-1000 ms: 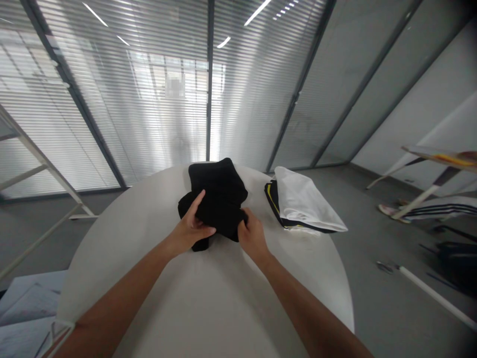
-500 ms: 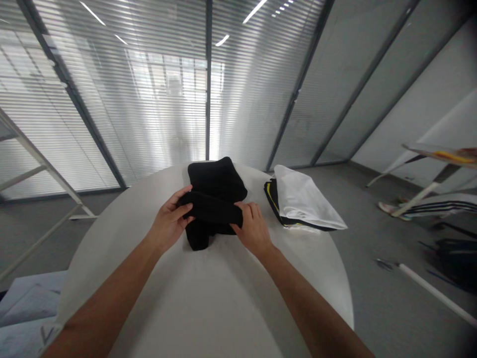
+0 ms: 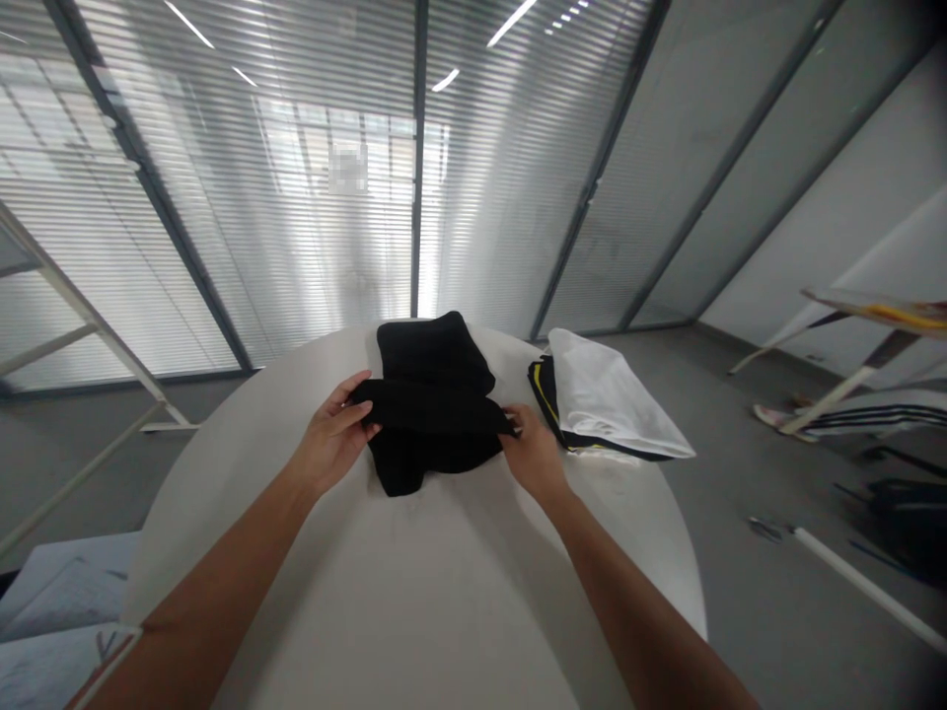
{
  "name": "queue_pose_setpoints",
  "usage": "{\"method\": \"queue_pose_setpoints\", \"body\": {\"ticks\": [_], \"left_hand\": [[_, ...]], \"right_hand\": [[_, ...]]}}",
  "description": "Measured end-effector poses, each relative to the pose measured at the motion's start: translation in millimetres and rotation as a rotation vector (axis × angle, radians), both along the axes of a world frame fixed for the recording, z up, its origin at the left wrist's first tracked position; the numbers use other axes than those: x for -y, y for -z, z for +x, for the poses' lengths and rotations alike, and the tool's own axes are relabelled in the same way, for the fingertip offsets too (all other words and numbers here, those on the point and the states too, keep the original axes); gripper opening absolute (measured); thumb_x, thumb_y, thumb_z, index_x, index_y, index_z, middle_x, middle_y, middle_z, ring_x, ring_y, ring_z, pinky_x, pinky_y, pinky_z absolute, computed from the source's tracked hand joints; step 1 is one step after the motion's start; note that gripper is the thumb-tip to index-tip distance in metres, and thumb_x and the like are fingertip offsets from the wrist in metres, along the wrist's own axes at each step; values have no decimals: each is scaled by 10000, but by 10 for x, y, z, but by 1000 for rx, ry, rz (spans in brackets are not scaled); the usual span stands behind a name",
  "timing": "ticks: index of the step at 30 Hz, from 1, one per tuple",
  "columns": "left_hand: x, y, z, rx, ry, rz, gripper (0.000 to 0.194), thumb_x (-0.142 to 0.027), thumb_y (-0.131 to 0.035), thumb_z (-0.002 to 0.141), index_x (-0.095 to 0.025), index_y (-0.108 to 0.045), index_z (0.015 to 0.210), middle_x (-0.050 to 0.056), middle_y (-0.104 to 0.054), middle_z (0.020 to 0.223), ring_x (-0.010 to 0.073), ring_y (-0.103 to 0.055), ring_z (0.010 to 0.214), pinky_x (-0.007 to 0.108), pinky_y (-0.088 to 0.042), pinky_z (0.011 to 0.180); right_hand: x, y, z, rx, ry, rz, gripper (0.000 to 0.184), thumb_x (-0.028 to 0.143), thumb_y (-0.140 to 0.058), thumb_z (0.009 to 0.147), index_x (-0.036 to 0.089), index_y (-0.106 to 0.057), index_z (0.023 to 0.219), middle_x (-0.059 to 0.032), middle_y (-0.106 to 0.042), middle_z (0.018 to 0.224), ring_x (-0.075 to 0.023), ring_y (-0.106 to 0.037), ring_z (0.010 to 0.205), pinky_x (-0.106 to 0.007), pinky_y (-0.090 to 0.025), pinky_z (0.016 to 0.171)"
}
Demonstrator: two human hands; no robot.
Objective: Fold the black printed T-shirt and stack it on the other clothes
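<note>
A black garment (image 3: 436, 360), its exact kind unclear, lies partly folded on the round white table (image 3: 414, 602). Its near band is stretched between my two hands, raised a little above the rest of the cloth. My left hand (image 3: 336, 439) pinches the band's left end, thumb on top and fingers behind. At the other end, my right hand (image 3: 537, 454) grips the cloth between thumb and fingers. Beneath the band, a lower part of the garment rests on the tabletop.
Right of the garment lies a folded pile with a white cloth (image 3: 607, 394) over black and yellow-edged cloth. Papers (image 3: 66, 602) lie at the lower left, below a white metal frame (image 3: 96, 325). Blinds stand behind the table. A white pole (image 3: 865, 582) lies on the floor at right.
My right hand has moved right along the black garment, and the band between my hands is now longer and straighter. My left hand keeps its hold nearly in place.
</note>
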State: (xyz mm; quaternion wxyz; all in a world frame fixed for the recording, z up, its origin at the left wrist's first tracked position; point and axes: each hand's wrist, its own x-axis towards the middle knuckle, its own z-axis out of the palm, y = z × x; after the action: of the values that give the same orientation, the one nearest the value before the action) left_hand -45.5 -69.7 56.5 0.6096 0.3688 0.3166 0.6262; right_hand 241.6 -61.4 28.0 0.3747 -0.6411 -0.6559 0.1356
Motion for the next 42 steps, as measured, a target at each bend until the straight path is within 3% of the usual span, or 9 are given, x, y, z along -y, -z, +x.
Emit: {"method": "queue_pose_setpoints", "body": {"ticks": [4,8,15,18,21,26,30,36,42], "left_hand": [[-4,77,30,-222,4,34,477,-247,-758,727,-263,-638,1189,23,-650,1152,157,-614,948,261,-514,757],[-36,124,36,-553,-59,106,554,-297,-714,751,-245,-589,1288,56,-610,1278,221,-584,1109,357,-483,935],[-67,244,-21,-994,-110,104,560,-342,-654,782,-256,-561,1327,80,-613,1275,278,-581,1150,435,-439,1005],[-80,256,-73,-1086,-127,100,487,-369,-657,783,-273,-624,1259,65,-673,1145,274,-635,1018,445,-468,948],[-69,171,-86,-951,-173,45,405,-337,-704,745,-247,-686,1140,51,-698,1016,237,-650,906,400,-518,856],[-4,-70,-55,-229,-35,-220,412,-183,-729,723,-223,-662,1127,23,-677,922,139,-648,735,258,-574,602],[15,-149,-33,120,-44,-195,299,-81,-638,793,-194,-676,1067,32,-681,1025,126,-676,881,245,-610,771],[51,-145,13,228,26,-95,328,7,-587,781,-162,-670,1049,53,-711,1011,157,-686,982,291,-571,926],[102,-178,-61,256,17,-27,294,-29,-611,773,-217,-682,989,11,-729,938,155,-685,970,350,-552,963]], "right_hand": [[-32,47,-41,-313,-17,-89,299,385,-509,873,204,-621,1083,-27,-660,855,-182,-647,711,-290,-533,567],[-28,90,-113,-504,-49,-113,310,423,-504,866,211,-608,1068,-19,-644,811,-173,-638,635,-269,-527,463],[-26,92,-84,-417,-19,-74,273,389,-420,894,234,-592,1040,-21,-649,774,-195,-639,649,-302,-539,509],[-21,91,-77,-350,-23,-24,274,372,-410,896,235,-601,1038,-21,-659,786,-204,-642,684,-322,-544,568],[-11,86,-82,-290,-26,-5,271,344,-404,893,236,-600,1047,-24,-672,836,-214,-645,733,-337,-540,610],[27,10,-62,-157,-16,-40,296,230,-397,861,234,-569,1103,-35,-682,876,-219,-651,731,-339,-511,655],[85,-84,-60,25,9,-4,341,170,-422,836,220,-552,1148,-66,-693,932,-249,-660,825,-346,-481,730],[142,-159,-104,221,23,-50,421,98,-406,803,196,-533,1192,-100,-685,1039,-256,-653,885,-333,-449,766],[121,-147,-69,1,-24,-26,293,275,-404,904,231,-585,1130,-64,-686,1021,-239,-640,921,-326,-466,787]]}}
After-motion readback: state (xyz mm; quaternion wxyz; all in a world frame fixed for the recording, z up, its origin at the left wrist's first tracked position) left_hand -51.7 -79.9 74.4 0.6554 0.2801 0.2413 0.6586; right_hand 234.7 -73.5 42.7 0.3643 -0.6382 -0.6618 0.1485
